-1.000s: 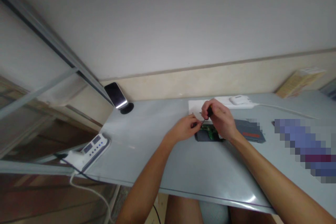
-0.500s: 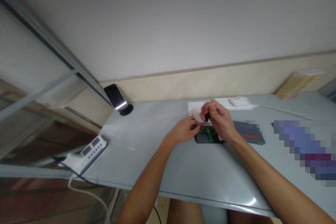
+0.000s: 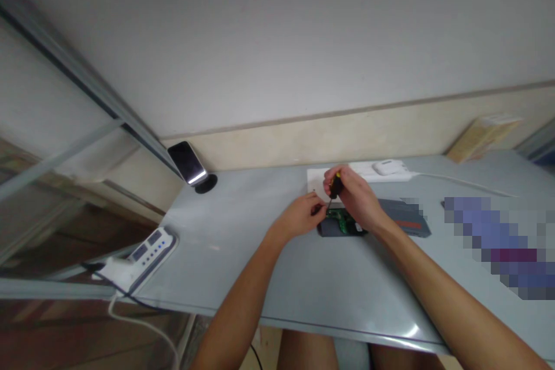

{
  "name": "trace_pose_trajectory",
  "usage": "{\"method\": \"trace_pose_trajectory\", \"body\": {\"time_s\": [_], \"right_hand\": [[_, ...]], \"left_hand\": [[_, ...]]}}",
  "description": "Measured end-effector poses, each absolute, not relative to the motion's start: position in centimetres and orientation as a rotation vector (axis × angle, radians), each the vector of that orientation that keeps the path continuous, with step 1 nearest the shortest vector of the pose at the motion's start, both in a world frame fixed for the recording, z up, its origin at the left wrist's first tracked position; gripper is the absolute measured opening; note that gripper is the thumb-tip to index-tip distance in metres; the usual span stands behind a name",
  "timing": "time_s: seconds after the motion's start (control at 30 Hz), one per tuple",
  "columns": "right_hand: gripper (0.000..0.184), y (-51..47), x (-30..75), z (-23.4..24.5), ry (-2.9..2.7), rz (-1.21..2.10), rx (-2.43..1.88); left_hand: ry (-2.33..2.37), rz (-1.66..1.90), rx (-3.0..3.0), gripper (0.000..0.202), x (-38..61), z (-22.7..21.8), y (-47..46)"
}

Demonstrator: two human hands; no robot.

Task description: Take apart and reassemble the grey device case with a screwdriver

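Observation:
My right hand (image 3: pixel 358 196) is closed around a small screwdriver (image 3: pixel 336 185) with a black and yellow handle, its thin shaft slanting down. The screwdriver's tip meets the left end of an opened dark device (image 3: pixel 332 228), where a green circuit board (image 3: pixel 343 223) is exposed. At that same end my left hand (image 3: pixel 300 214) is closed, fingertips pinched together beside the tip. What those fingers pinch, if anything, is too small to make out. A flat dark grey piece with an orange-red strip (image 3: pixel 410 224) lies to the right, partly behind my right wrist.
Behind the hands are a white sheet (image 3: pixel 315 178) and a white power strip (image 3: pixel 368 171) with a charger plugged in. A phone on a stand (image 3: pixel 188 162) is at the back left, a multi-port power strip (image 3: pixel 145 257) at the left edge. A yellowish box (image 3: pixel 481 139) leans back right.
My right hand has turned slightly, so more of the screwdriver's yellow and black handle shows. My left hand stays by the tip. The whole view has shifted a little.

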State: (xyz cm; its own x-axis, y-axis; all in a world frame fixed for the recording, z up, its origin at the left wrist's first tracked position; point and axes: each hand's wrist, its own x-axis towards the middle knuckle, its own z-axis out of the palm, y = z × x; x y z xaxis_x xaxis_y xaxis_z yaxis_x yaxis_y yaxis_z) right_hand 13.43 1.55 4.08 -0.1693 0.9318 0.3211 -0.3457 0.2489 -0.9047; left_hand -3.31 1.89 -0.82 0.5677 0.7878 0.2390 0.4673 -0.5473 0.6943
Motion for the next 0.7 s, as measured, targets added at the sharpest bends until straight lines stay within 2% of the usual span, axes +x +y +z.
{"method": "trace_pose_trajectory", "body": {"time_s": [0.1,0.23,0.53,0.7], "right_hand": [[0.033,1.5,13.7,4.2,-1.224,1.293,-0.635],[0.040,1.2,13.3,4.1,-1.155,1.308,-0.645],[0.037,1.2,12.9,4.6,-1.149,1.282,-0.627],[0.046,1.2,13.0,4.5,-1.118,1.265,-0.665]], "left_hand": [[1.005,0.740,2.239,0.017,-3.3,-0.8,1.9],[0.982,0.747,2.237,0.018,-3.2,-1.0,2.0],[1.036,0.723,2.215,0.013,-2.8,-0.9,1.8],[1.107,0.692,2.214,0.013,-2.6,-0.9,1.7]]}}
